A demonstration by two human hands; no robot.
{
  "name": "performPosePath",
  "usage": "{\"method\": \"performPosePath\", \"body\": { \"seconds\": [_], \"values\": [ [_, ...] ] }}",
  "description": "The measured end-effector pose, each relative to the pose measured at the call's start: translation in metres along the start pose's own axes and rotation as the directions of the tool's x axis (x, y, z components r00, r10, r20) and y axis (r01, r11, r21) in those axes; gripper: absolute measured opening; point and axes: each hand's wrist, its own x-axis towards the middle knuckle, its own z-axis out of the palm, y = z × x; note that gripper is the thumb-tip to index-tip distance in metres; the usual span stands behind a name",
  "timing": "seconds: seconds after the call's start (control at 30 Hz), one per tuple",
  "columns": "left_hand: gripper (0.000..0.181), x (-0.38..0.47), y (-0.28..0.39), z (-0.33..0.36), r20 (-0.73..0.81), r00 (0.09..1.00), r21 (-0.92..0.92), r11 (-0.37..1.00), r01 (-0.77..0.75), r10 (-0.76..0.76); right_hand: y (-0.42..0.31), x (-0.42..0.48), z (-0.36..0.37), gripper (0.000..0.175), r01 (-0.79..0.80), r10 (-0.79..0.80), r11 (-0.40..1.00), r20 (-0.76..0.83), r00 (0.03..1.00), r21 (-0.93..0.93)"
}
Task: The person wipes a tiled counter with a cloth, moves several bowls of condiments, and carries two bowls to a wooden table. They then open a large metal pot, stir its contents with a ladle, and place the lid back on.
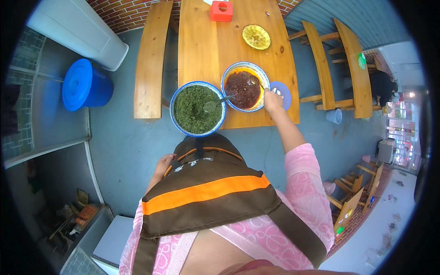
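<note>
My right hand (274, 101) grips the handle of a metal spoon (253, 81), whose bowl rests in dark red chili sauce (242, 90) inside a white basin with a blue rim (246, 63). Touching it on the left, a second blue-rimmed basin (173, 121) holds a chopped green mixture (196, 113). In that mixture lies another spoon (210, 106), its dark handle reaching over the rim towards the red sauce. My left hand (166, 163) hangs at the left edge of my brown apron (206, 192), partly hidden by the cloth. Whether its fingers hold anything is unclear.
Partly under my right hand, a blue-violet plastic dish (286, 97) holds white pieces. A yellow basket (256, 36) and a red box (221, 11) stand farther back on the wooden table (199, 51). A bench (149, 68) and lidded blue barrel (84, 85) are left; a person (381, 87) sits far right.
</note>
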Motion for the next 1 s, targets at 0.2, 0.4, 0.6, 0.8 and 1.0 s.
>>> {"method": "performPosePath", "body": {
  "seconds": [0.2, 0.4, 0.6, 0.8, 1.0],
  "values": [
    [0.036, -0.008, -0.003, 0.003, -0.016, 1.000, -0.016, 1.000, 0.001, -0.001, 0.007, -0.019, 0.027, 0.033, -0.200, 0.163, 0.970, 0.238, 0.957, 0.139],
    [0.036, -0.004, -0.001, 0.007, -0.015, 1.000, -0.008, 1.000, 0.014, -0.014, 0.015, -0.027, 0.044, 0.028, -0.137, 0.055, 0.900, 0.203, 0.978, 0.414],
    [0.035, 0.001, -0.001, 0.005, 0.012, 1.000, -0.001, 1.000, 0.026, -0.026, 0.001, -0.041, 0.039, 0.025, -0.078, -0.010, 0.902, 0.200, 0.980, 0.425],
    [0.036, 0.002, -0.007, 0.004, -0.006, 1.000, 0.054, 0.999, 0.007, -0.007, -0.002, -0.022, -0.002, 0.028, -0.097, 0.066, 0.964, 0.133, 0.989, 0.246],
    [0.035, -0.009, -0.009, 0.006, -0.031, 0.999, -0.013, 0.999, 0.029, -0.030, -0.004, -0.017, 0.009, 0.024, -0.151, 0.071, 0.968, 0.362, 0.930, 0.200]
  ]
}}
